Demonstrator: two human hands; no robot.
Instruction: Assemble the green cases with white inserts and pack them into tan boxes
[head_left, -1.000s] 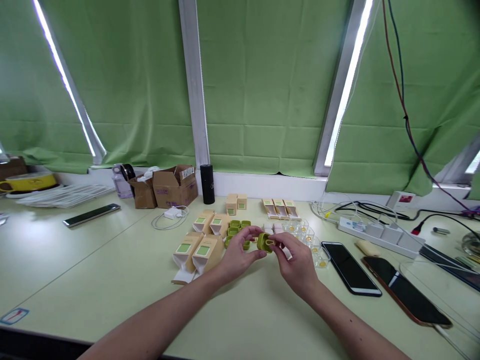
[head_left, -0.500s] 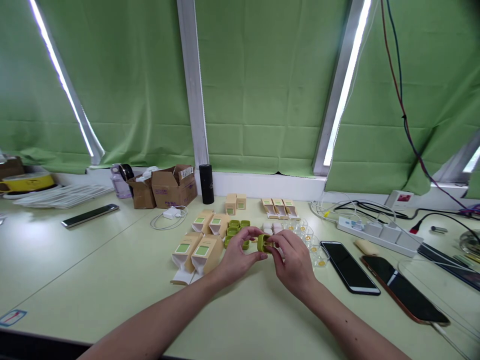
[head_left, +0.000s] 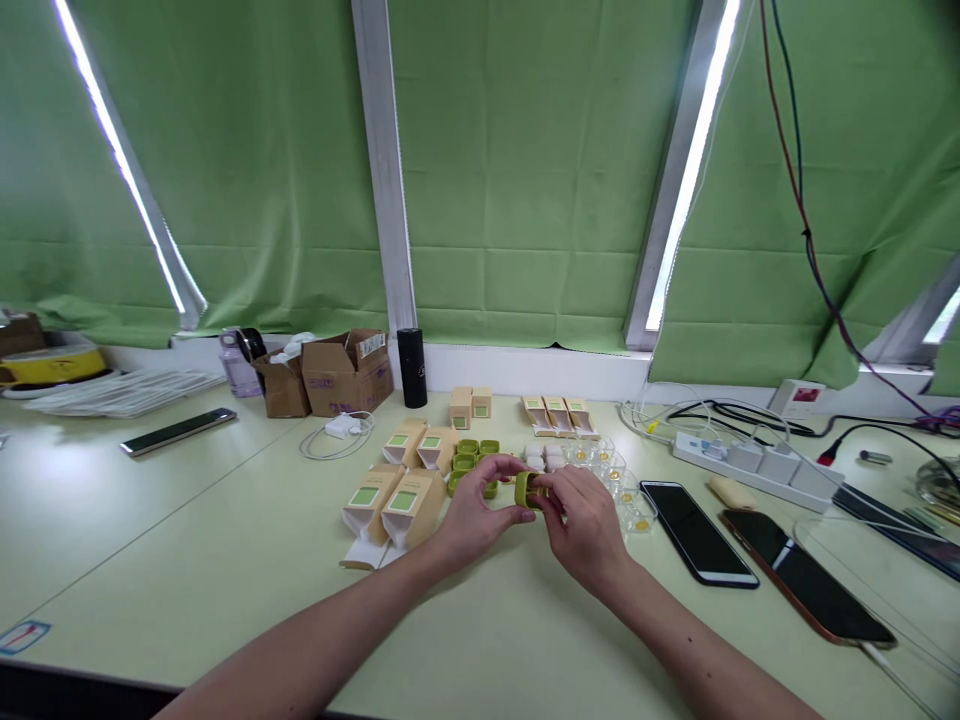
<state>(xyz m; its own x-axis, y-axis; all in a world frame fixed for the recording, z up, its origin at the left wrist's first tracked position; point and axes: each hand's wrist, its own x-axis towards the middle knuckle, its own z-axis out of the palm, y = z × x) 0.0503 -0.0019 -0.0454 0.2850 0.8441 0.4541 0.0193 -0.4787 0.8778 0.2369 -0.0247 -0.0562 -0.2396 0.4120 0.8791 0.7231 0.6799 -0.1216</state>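
Over the middle of the table, my left hand (head_left: pixel 480 508) grips a small olive-green box (head_left: pixel 527 490) between thumb and fingers, its open side turned to the right. My right hand (head_left: pixel 587 517) has its fingers pinched at that opening, the tips partly inside; whatever they pinch is hidden. Behind my left hand stand several more olive-green boxes (head_left: pixel 466 462), partly covered by it. Small pale pink-white pieces (head_left: pixel 553 456) lie just behind my right hand. Clear plastic cups with yellow centres (head_left: pixel 615 475) are grouped to its right.
Cream cartons (head_left: pixel 405 500) with flaps open stand left of my hands; two small cartons (head_left: pixel 471 405) and open cartons (head_left: pixel 559 415) are farther back. Phones (head_left: pixel 697 535) and a power strip (head_left: pixel 757 465) with cables lie right. Brown boxes (head_left: pixel 349 375) and a black cylinder (head_left: pixel 412 368) stand behind.
My right fingers have shifted slightly left, farther into the opening of the green box. The left hand keeps its hold, and the things on the table stay put.
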